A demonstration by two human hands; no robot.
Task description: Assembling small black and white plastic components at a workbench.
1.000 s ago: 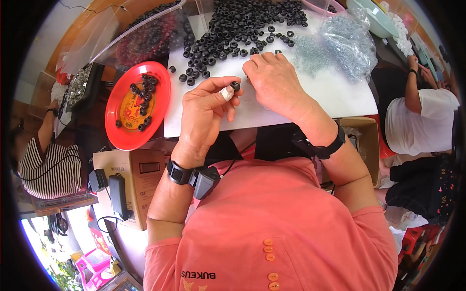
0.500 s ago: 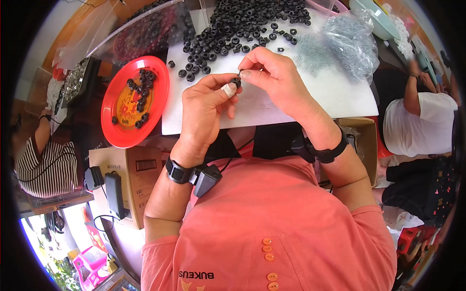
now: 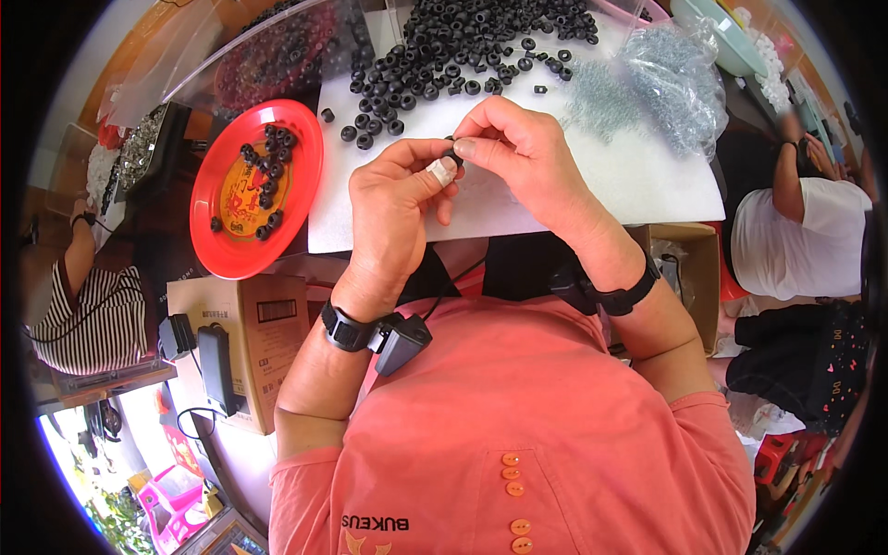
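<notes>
My left hand point(image 3: 393, 203) is closed in a pinch on a small black ring-shaped part point(image 3: 453, 156), held above the near part of the white sheet point(image 3: 518, 205). White tape wraps its thumb. From the right, my right hand point(image 3: 529, 157) meets the same part, thumb and forefinger pressed together at its top; whatever lies between those fingertips is too small and hidden to make out. Beyond both hands spreads a heap of similar black parts point(image 3: 444, 55). To the left, a red plate point(image 3: 205, 205) carries several more of them.
A pile of tiny greyish pieces point(image 3: 592, 102) lies beside a clear plastic bag point(image 3: 680, 88) at the far right. A clear plastic bin point(image 3: 268, 46) stands far left. Cardboard boxes point(image 3: 242, 351) flank me below the table. Other people sit left and right.
My right fingertips have come down slightly onto the black part in my left hand. The heap and the plate lie as before, with a slight shift of the view.
</notes>
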